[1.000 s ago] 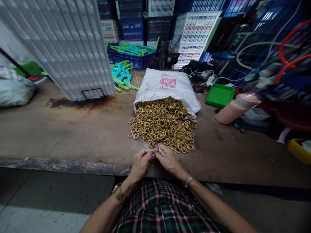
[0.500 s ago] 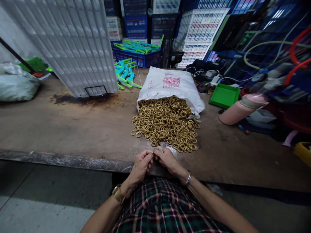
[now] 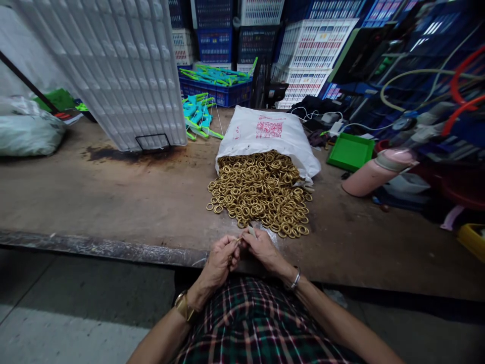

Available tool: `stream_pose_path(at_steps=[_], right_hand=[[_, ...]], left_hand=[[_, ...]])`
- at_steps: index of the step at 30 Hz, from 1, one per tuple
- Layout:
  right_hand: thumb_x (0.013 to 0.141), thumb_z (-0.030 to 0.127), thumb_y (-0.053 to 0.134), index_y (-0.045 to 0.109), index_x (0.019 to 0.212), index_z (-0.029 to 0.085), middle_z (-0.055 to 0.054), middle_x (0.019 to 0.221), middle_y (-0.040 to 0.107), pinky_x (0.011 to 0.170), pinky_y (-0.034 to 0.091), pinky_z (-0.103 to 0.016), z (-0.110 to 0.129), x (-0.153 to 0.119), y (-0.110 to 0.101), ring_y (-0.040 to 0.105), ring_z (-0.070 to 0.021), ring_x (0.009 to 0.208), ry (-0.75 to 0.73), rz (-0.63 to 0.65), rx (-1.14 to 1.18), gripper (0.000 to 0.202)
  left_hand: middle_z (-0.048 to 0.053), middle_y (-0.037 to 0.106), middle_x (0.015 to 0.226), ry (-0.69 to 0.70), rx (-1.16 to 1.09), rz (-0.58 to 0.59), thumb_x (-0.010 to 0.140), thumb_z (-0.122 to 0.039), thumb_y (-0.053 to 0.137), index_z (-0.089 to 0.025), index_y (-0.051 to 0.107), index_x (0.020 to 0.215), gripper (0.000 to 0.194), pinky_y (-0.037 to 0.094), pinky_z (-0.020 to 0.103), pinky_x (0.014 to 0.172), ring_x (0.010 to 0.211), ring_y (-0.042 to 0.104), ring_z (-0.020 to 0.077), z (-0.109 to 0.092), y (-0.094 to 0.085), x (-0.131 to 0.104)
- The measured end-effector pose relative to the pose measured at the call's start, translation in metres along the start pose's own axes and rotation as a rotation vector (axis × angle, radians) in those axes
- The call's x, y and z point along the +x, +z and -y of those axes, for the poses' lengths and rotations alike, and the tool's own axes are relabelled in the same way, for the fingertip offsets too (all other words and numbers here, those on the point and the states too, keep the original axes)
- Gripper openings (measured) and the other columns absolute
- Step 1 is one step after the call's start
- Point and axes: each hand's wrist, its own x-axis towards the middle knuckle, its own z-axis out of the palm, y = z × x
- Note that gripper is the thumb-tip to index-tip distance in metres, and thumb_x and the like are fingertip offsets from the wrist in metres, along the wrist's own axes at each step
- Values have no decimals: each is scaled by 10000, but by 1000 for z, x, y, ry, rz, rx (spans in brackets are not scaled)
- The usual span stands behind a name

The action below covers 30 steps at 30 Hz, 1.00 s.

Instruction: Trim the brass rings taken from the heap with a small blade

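Observation:
My left hand (image 3: 221,257) is closed at the table's front edge, thumb and forefinger pinching a small gold-coloured ring (image 3: 239,239), mostly hidden by the fingers. Right beside it, my right hand (image 3: 264,251) is closed around a small flat pale piece (image 3: 251,231), perhaps a blade; its kind is unclear. The fingertips of both hands meet at the ring. Just beyond them lies a heap of gold-coloured rings (image 3: 261,194), spilling from the mouth of a white woven sack (image 3: 246,136) with red print.
A white ribbed panel (image 3: 125,76) stands on the left of the table. On the right are a green tray (image 3: 351,151) and a pink bottle (image 3: 366,177). Turquoise and lime plastic pieces (image 3: 200,116) lie behind, before stacked crates (image 3: 303,48).
The view has shifted slightly. Both hands stay together in nearly the same place, and a little more of the gold ring shows between the fingertips.

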Motion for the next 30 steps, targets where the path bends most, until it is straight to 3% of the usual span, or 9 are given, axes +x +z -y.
stream_pose_path(at_steps=[3,9,15,22,27,30], right_hand=[[773,232,376,485,629,185,28,565,465,520,302,-210,0,-5,0,406,-104,537,-103,-55,-228,187],[717,116,393,525,759,182,-4,629,537,546,267,-230,-3,-16,2,420,-120,565,-323,50,-650,153],[664,99,378,536,836,173,-33,680,579,558,251,-251,1,-18,2,442,-138,584,-319,49,-796,245],[698,123,372,541,904,161,-26,650,571,544,250,-248,-5,-12,0,439,-134,561,-284,139,-812,269],[766,149,372,542,943,162,-28,658,577,531,225,-259,-18,5,-13,457,-133,545,-192,-38,-890,246],[814,182,385,531,912,166,-41,692,607,548,244,-254,-17,13,-17,516,-142,589,-102,-184,-908,177]], left_hand=[[-58,447,542,54,27,-39,719,-444,607,-163,478,750,310,220,157,372,396,335,27,1,-1,-1],[-65,449,549,117,191,-116,726,-483,571,-169,471,745,331,247,151,379,410,354,33,1,-2,-2],[-61,448,536,171,341,-172,726,-508,535,-173,470,708,342,288,170,413,431,371,49,-3,1,-5],[-58,441,514,225,400,-126,742,-499,537,-171,460,672,344,298,184,424,426,365,53,-2,-1,-12],[-53,455,528,103,240,98,783,-451,533,-167,465,718,299,280,169,399,416,370,43,-9,6,-24],[-51,475,554,-7,-15,73,747,-459,576,-175,431,700,322,260,165,366,393,354,38,-11,6,-20]])
